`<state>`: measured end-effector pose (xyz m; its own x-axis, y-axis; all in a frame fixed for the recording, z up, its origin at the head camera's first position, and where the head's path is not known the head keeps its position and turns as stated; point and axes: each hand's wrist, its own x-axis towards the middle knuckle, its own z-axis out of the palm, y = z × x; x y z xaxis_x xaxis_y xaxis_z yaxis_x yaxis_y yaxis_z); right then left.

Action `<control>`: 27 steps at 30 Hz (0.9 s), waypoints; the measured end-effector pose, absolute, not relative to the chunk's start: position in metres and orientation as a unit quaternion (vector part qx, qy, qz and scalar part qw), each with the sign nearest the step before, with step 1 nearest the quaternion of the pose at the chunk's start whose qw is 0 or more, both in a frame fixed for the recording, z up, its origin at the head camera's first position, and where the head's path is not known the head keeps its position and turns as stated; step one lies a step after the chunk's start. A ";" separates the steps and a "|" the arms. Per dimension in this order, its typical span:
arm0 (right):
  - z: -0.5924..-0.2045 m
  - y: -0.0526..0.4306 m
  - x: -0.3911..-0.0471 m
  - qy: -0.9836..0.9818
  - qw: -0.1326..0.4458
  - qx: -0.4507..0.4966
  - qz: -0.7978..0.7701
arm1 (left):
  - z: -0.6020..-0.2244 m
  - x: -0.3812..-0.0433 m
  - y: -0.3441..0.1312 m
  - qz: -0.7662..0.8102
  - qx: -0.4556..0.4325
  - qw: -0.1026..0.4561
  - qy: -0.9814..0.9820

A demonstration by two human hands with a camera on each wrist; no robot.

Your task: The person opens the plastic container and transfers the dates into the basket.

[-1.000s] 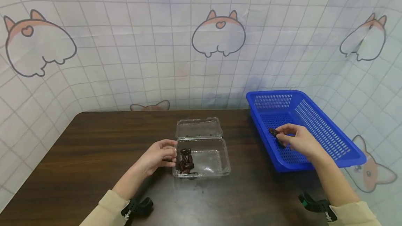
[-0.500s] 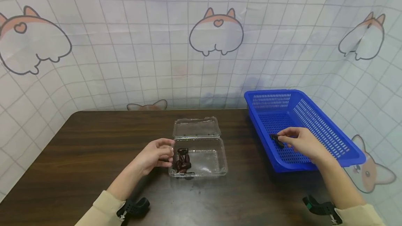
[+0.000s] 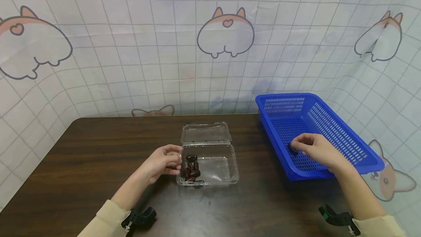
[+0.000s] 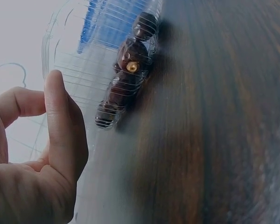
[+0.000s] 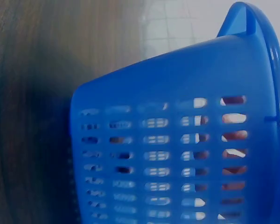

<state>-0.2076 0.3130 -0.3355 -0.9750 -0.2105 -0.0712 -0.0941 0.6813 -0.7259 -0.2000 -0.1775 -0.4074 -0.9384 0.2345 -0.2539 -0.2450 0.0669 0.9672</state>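
In the head view, a clear plastic clamshell box (image 3: 215,167) stands on the table with its lid folded back. Several dark, glossy dates (image 3: 192,171) lie along its left side, also seen as dates (image 4: 126,70) through the clear wall in the left wrist view. My left hand (image 3: 164,164) holds the box's left rim with bent fingers. On the right, my right hand (image 3: 314,151) reaches down into a blue plastic basket (image 3: 355,149), thumb and fingertips together at a date (image 3: 292,150) partly hidden behind them. In the right wrist view, the basket wall (image 5: 168,70) mostly hides this hand.
The dark wooden table (image 3: 108,145) carries both containers, the basket at its right end. Behind and beside it hangs a white grid-patterned cloth (image 3: 138,65) printed with cartoon corgis. Each wrist wears a black band, such as the left band (image 3: 139,218).
My right hand lowers slightly into the basket, and its fingers come to cover part of the dates there. My left hand stays at the box rim, while the head view shifts slightly.
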 end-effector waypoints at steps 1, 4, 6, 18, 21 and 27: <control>-0.334 0.312 -0.208 0.913 0.073 -0.085 -0.393 | -0.408 -0.200 -0.177 0.683 -0.004 0.176 0.708; -0.328 0.306 -0.209 0.909 0.066 -0.091 -0.402 | -0.408 -0.200 -0.177 0.685 -0.005 0.177 0.707; -0.323 0.299 -0.210 0.905 0.063 -0.098 -0.409 | -0.407 -0.201 -0.177 0.686 -0.006 0.177 0.706; -0.305 0.233 -0.222 0.885 0.060 -0.168 -0.430 | -0.407 -0.203 -0.176 0.686 0.001 0.182 0.705; -0.309 0.214 -0.225 0.877 0.077 -0.189 -0.436 | -0.407 -0.203 -0.177 0.684 0.001 0.183 0.706; -0.322 0.175 -0.226 0.858 0.109 -0.240 -0.441 | -0.407 -0.204 -0.177 0.687 0.001 0.186 0.702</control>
<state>-0.2260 0.1749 -0.3222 -0.8607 -0.5086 0.0248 -0.3157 0.4948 -0.8096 -0.2041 -0.1765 -0.4073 -0.9309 0.2576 -0.2590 -0.2534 0.0553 0.9658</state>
